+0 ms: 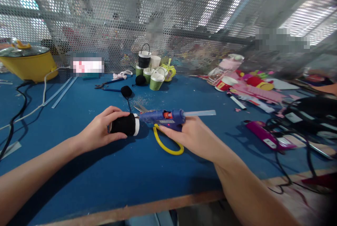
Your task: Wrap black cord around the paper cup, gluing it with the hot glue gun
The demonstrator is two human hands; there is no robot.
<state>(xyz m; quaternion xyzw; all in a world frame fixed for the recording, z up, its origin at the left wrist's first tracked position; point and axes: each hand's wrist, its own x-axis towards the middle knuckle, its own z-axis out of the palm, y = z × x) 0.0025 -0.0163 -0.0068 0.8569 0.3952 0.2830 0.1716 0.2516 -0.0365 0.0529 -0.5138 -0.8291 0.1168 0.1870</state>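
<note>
My left hand [107,127] is closed around a small cup wrapped in black yarn [123,124], which lies on its side with its white rim to the right. In my right hand [193,134] is a blue hot glue gun [158,117], its nozzle at the cup's rim. A clear glue stick [200,113] sticks out of the gun's back end. Beneath the gun lie scissors with yellow handles [168,152], their blades partly hidden. A strand of black yarn runs from the cup to a small black yarn ball [126,91] behind it.
Several small green and white cups [157,80] and a black one with a handle [144,59] stand at the back. Pliers [107,87] lie left of them. A yellow pot [31,62] with cords is far left. Craft scraps [255,92] and a purple device [271,135] lie right.
</note>
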